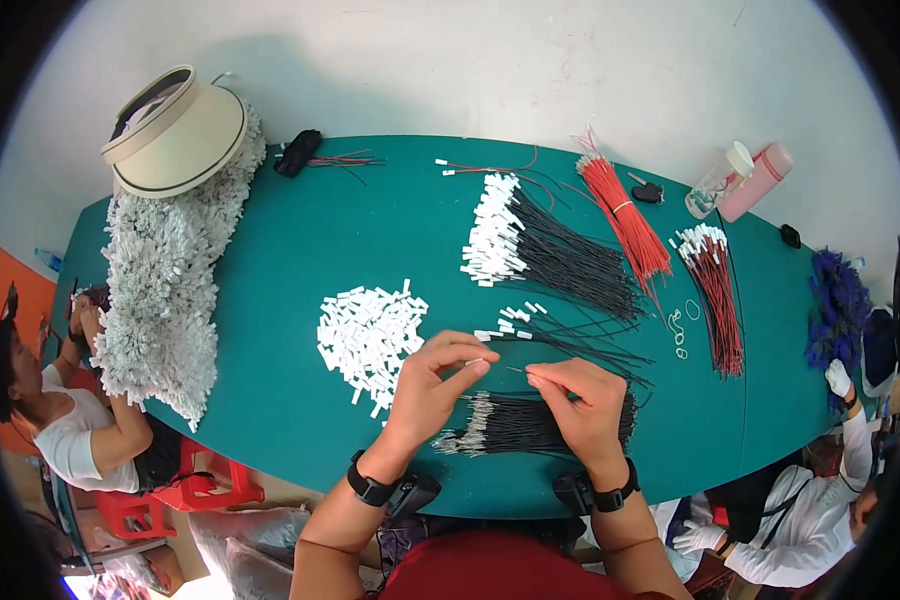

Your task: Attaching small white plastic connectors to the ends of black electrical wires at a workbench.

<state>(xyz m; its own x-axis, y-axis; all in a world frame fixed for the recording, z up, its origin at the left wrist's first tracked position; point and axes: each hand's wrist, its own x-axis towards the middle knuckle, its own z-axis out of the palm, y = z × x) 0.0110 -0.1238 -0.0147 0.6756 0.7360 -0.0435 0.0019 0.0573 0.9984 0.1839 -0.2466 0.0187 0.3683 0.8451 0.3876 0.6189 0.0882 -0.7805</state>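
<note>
Just in from the table's near edge, around its middle: your two hands face each other above the green table [290,390], fingertips near but apart.
Right hand: your right hand [585,405] pinches a thin wire [514,369] between thumb and forefinger; its bare-looking tip points left, and the rest of it is hard to follow.
Left hand: your left hand [425,390] has thumb and forefinger drawn nearly together, other fingers curled; whether something small sits between them, you cannot tell from this view.
Wire handling: probably very light and springy, with a stiffer, easily bent tip; likely best held on the covered part, close behind the tip.
Under your hands: a bundle of black wires [530,425] with silvery ends toward the table's left end, lying along the near edge.
Left of centre: a loose heap of white plastic pieces [365,335], likely light, hard and slippery, best pinched by their sides.
Beyond your hands, toward the far edge: a thick fan of black wires with white ends [570,255].
Toward the far right corner: a banded red bundle [620,210].
</note>
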